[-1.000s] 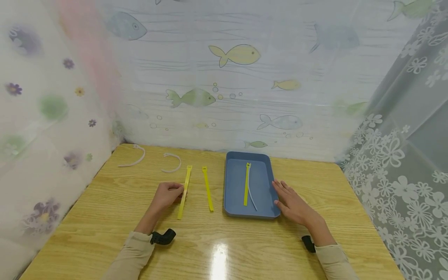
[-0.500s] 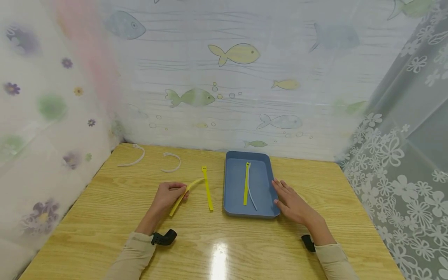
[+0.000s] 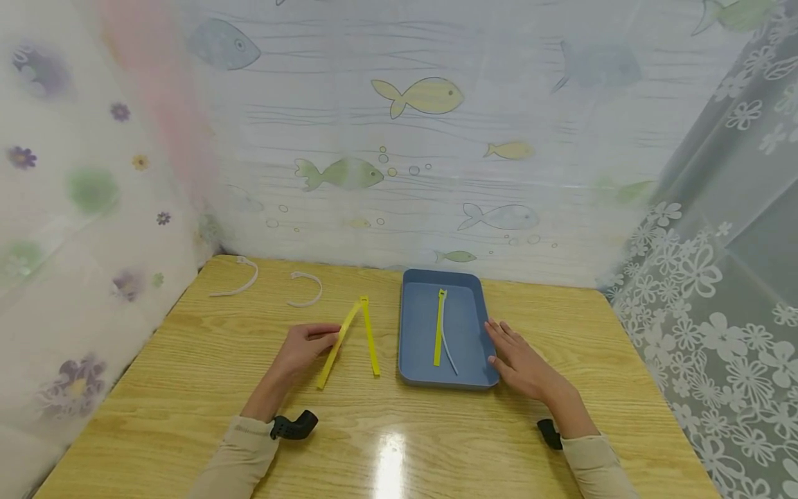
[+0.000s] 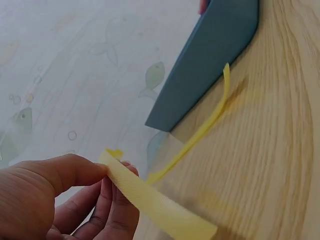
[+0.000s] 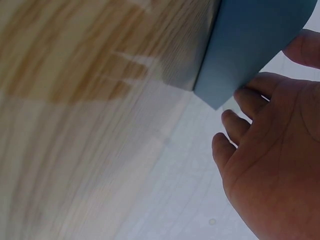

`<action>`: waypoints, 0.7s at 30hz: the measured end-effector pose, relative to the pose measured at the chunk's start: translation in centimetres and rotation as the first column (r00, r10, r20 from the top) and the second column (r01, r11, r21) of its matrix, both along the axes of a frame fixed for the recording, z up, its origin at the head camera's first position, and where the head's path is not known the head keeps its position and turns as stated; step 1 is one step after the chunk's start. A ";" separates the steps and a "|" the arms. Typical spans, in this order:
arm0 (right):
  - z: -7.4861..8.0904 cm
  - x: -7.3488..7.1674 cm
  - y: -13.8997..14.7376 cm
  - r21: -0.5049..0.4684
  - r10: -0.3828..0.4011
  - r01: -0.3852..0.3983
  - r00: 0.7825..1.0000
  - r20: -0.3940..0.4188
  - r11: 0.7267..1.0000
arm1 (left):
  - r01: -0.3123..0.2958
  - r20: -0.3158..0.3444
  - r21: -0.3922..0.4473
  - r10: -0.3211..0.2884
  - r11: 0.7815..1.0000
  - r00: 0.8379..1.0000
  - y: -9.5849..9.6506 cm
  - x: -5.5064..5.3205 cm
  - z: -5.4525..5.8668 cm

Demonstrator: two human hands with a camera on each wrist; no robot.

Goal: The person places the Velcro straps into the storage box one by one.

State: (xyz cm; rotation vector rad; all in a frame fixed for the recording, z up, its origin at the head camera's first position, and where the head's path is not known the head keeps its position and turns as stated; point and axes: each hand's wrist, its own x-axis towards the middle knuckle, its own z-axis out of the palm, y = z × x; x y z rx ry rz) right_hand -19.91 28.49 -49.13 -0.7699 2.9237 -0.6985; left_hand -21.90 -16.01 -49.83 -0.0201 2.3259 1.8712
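My left hand [image 3: 305,346] pinches a yellow hook-and-loop cable tie [image 3: 333,357] between thumb and fingers. In the left wrist view the held tie [image 4: 155,207] slants across the fingertips, its surface finely ribbed. A second yellow cable tie [image 3: 370,339] lies on the table just right of it; their far ends overlap in the head view. My right hand [image 3: 524,364] rests against the right side of a blue-grey tray [image 3: 416,333], fingers extended. In the tray lie a yellow cable tie [image 3: 438,339] and a thin white zip tie [image 3: 446,346], side by side.
Two curved white zip ties lie at the table's back left, one [image 3: 254,277] near the corner and another [image 3: 321,287] further right. The wooden table [image 3: 474,443] meets a fish-patterned curtain [image 3: 536,187] behind and flowered sheets at both sides.
The held cable tie has swung so its far end tilts right, towards the second yellow tie. My left hand has shifted slightly right. The right hand and tray have stayed put.
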 end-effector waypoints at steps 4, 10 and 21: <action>0.0 0.0 0.0 -0.002 0.002 -0.002 1.000 0.000 1.000 | 0.031 -0.010 0.003 -0.031 1.000 0.999 0.6 0.1 0.4; -0.1 0.0 0.0 -0.013 0.013 -0.013 1.000 -0.029 1.000 | 0.053 -0.030 0.037 -0.052 0.998 0.998 1.5 0.3 0.9; -0.2 -0.1 0.1 0.003 0.010 -0.010 0.999 -0.039 1.000 | 0.021 -0.019 0.064 -0.020 0.998 1.000 3.0 0.3 1.3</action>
